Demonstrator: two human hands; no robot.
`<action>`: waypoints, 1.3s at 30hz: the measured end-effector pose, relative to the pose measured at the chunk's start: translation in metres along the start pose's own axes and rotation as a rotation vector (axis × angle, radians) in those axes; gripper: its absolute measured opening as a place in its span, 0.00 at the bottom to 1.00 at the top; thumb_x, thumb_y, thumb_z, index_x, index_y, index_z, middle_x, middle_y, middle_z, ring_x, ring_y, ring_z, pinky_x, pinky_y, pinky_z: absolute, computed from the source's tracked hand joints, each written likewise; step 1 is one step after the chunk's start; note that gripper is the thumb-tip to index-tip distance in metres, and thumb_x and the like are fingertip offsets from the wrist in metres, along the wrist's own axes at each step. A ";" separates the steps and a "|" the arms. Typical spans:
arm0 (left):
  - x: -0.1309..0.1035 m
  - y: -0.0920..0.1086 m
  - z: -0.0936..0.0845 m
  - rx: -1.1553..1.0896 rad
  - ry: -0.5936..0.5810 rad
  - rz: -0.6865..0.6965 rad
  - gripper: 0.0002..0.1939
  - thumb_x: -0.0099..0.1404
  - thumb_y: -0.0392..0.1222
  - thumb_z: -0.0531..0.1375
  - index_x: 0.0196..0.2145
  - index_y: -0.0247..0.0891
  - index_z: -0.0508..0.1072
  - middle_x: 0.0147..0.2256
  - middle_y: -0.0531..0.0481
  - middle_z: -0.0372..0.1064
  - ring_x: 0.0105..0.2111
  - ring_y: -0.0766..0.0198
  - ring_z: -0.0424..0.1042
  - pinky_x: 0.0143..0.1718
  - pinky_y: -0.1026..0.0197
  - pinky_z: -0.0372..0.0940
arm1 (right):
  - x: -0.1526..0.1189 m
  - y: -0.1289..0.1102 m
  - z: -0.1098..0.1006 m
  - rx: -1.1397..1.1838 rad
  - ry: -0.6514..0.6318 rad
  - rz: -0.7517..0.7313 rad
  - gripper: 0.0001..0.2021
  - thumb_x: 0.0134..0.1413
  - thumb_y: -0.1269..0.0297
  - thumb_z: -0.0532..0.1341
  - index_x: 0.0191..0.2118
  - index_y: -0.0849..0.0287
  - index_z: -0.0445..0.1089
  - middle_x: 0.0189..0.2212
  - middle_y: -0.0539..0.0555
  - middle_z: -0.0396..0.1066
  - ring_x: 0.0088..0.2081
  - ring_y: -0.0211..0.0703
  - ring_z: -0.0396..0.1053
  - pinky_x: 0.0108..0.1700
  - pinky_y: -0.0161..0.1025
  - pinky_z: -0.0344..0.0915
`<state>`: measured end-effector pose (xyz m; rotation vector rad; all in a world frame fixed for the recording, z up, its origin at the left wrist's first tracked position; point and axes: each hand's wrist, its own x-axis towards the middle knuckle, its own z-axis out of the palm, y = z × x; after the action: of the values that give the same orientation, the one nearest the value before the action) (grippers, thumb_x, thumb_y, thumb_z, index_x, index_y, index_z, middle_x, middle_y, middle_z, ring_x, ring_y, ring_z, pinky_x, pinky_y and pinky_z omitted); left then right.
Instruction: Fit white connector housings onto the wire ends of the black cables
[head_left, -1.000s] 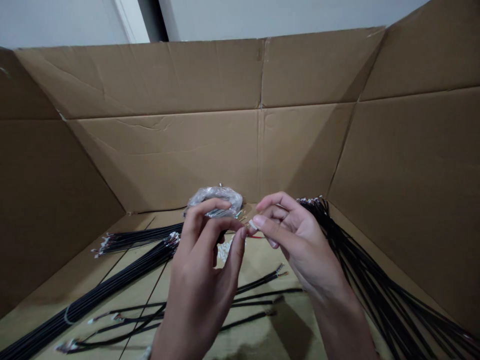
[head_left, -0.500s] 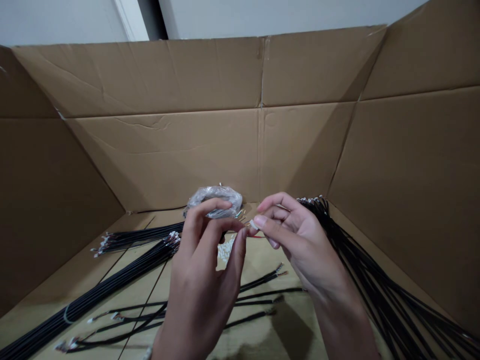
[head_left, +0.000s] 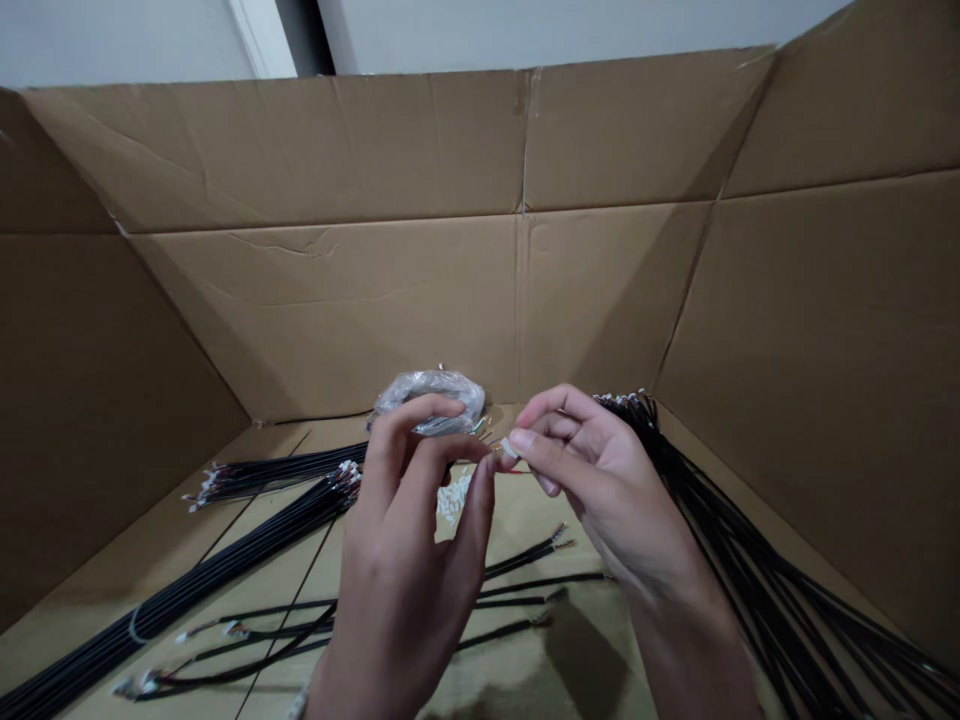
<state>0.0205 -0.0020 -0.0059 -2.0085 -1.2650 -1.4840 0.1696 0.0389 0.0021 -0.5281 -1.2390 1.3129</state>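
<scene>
White connector (head_left: 509, 450): between both hands, near loose white pieces (head_left: 453, 497); probably light, rigid, best gripped by its sides.
Thin wires (head_left: 496, 450): likely soft, with bendable tips; hold close behind the ends.
Right hand (head_left: 615, 480): pinching the white connector.
Left hand (head_left: 409, 550): fingertips closed on the thin wires.

No text, label, brand, number or sign can be read on the plastic bag (head_left: 431, 387), on the cardboard (head_left: 322, 300) behind it, or on the black cables (head_left: 247, 550) to its left and right (the small white pieces (head_left: 452, 497) in front are too tiny to tell).
</scene>
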 end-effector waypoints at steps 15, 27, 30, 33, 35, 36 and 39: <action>0.001 -0.001 0.001 0.021 0.014 0.020 0.04 0.73 0.32 0.60 0.40 0.40 0.73 0.49 0.47 0.68 0.50 0.62 0.76 0.49 0.63 0.75 | -0.001 -0.002 0.001 -0.046 0.002 -0.015 0.06 0.55 0.71 0.70 0.33 0.58 0.73 0.25 0.47 0.76 0.29 0.32 0.73 0.28 0.27 0.64; 0.001 -0.002 0.000 0.045 0.042 0.045 0.06 0.72 0.30 0.61 0.41 0.41 0.73 0.47 0.49 0.69 0.47 0.66 0.73 0.50 0.66 0.72 | -0.005 -0.003 0.008 -0.170 0.036 -0.056 0.03 0.57 0.69 0.69 0.34 0.57 0.74 0.26 0.45 0.73 0.29 0.31 0.70 0.30 0.27 0.67; 0.002 -0.004 0.000 0.051 0.045 0.043 0.06 0.72 0.31 0.61 0.40 0.41 0.73 0.47 0.49 0.69 0.47 0.66 0.73 0.49 0.65 0.72 | -0.005 -0.004 0.009 -0.178 0.022 -0.059 0.02 0.59 0.68 0.69 0.34 0.58 0.76 0.27 0.46 0.75 0.29 0.32 0.72 0.32 0.28 0.69; 0.003 -0.005 0.000 0.046 0.050 0.034 0.06 0.73 0.31 0.61 0.41 0.41 0.74 0.48 0.49 0.69 0.48 0.65 0.73 0.49 0.65 0.72 | -0.006 -0.005 0.008 -0.170 0.015 -0.054 0.01 0.59 0.68 0.69 0.35 0.57 0.78 0.30 0.48 0.78 0.31 0.32 0.74 0.34 0.28 0.71; 0.003 -0.006 -0.001 0.036 0.053 0.034 0.06 0.73 0.31 0.61 0.41 0.41 0.74 0.48 0.50 0.68 0.49 0.66 0.72 0.49 0.66 0.71 | -0.007 -0.006 0.007 -0.157 0.010 -0.040 0.01 0.58 0.68 0.70 0.36 0.56 0.79 0.31 0.48 0.79 0.33 0.32 0.75 0.35 0.27 0.72; 0.003 -0.005 -0.001 0.034 0.054 0.037 0.06 0.73 0.31 0.61 0.41 0.41 0.74 0.48 0.50 0.68 0.49 0.66 0.72 0.49 0.66 0.71 | -0.008 -0.007 0.006 -0.150 0.004 -0.032 0.02 0.57 0.68 0.71 0.36 0.55 0.80 0.32 0.48 0.80 0.33 0.32 0.75 0.36 0.27 0.72; 0.003 -0.004 -0.003 0.042 0.051 0.052 0.06 0.73 0.30 0.60 0.42 0.41 0.73 0.48 0.49 0.69 0.50 0.66 0.72 0.50 0.67 0.70 | -0.009 -0.008 0.004 -0.125 -0.014 -0.022 0.03 0.55 0.68 0.73 0.36 0.54 0.81 0.31 0.47 0.80 0.35 0.32 0.76 0.38 0.26 0.73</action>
<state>0.0160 -0.0007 -0.0025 -1.9490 -1.2040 -1.4630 0.1714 0.0271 0.0070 -0.5928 -1.3413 1.2283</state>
